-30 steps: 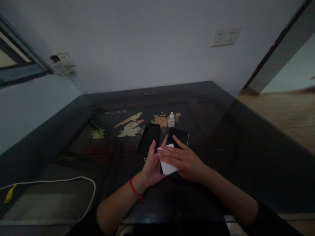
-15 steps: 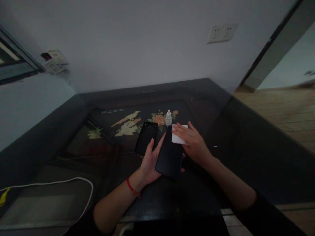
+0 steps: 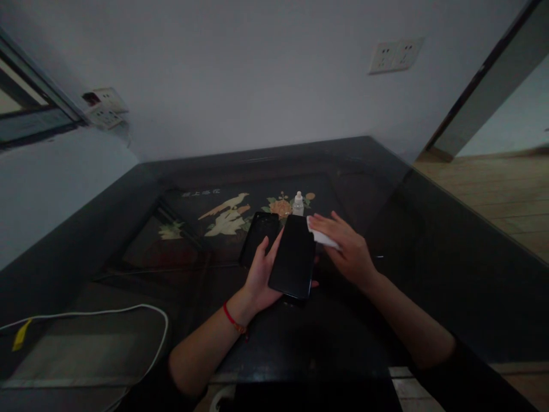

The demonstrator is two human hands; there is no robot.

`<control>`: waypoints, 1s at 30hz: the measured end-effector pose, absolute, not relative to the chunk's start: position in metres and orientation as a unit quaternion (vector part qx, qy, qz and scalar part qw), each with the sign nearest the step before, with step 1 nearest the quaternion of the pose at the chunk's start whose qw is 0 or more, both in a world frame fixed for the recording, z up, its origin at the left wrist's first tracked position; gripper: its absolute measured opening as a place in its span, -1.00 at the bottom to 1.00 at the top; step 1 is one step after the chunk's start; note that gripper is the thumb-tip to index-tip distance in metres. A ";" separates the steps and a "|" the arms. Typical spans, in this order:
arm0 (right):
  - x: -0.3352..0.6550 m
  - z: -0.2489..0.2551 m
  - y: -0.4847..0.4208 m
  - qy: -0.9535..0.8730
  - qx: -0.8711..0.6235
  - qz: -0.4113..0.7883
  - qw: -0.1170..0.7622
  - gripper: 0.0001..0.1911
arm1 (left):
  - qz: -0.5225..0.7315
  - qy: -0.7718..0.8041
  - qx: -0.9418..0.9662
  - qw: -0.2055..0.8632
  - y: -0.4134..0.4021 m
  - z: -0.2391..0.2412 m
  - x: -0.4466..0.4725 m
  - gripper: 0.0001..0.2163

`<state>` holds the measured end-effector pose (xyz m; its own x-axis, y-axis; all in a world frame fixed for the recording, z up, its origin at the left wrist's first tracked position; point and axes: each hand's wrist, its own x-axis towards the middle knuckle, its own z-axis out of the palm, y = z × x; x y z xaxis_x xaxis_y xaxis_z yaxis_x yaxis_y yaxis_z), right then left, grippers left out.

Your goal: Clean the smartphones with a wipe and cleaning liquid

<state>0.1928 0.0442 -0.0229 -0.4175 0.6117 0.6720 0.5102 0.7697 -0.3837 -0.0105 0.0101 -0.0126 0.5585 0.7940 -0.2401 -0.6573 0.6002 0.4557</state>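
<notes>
My left hand [image 3: 261, 277] is closed round a black phone [image 3: 294, 256], holding it screen up above the dark table [image 3: 429, 274]. A red cord circles that wrist. My right hand [image 3: 348, 247] sits just right of the phone's top edge, fingers closed on a folded white cloth [image 3: 321, 236]. A black phone case [image 3: 258, 238] lies flat on the table left of the phone. A small clear bottle [image 3: 298, 204] with a white cap stands upright just beyond the phone.
The table top carries an inlaid picture of birds and flowers [image 3: 234, 214]. A white cable [image 3: 107, 313] loops over a grey pad at the front left. Wall sockets [image 3: 394, 54] sit high on the back wall, others [image 3: 105, 106] at the left. A doorway [image 3: 506, 114] opens at the right.
My right hand slid the white cloth from the middle of the phone up past its top edge and off to the right. The left hand tilted the phone more upright.
</notes>
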 end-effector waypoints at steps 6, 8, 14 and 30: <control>0.190 -0.022 0.041 -0.894 -0.272 0.069 0.349 -0.53 | 0.415 0.241 0.140 0.866 0.008 -0.010 -0.008 -0.51; 0.181 -0.020 0.030 -0.921 -0.198 0.096 0.322 -0.55 | 0.444 0.263 0.122 0.848 0.012 -0.011 -0.008 -0.51; 0.172 -0.015 0.014 -0.913 -0.100 0.190 0.348 -0.57 | 0.488 0.276 0.105 0.821 0.019 -0.015 -0.010 -0.50; 0.182 -0.011 0.023 -0.885 -0.182 0.116 0.413 -0.60 | 0.457 0.244 0.111 0.848 0.017 -0.013 -0.014 -0.48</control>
<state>0.1823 0.0226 -0.0109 -0.5931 0.4173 0.6885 0.2254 0.9071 -0.3555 -0.0135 0.0173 -0.0128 0.4638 0.8290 -0.3125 -0.7213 0.5581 0.4102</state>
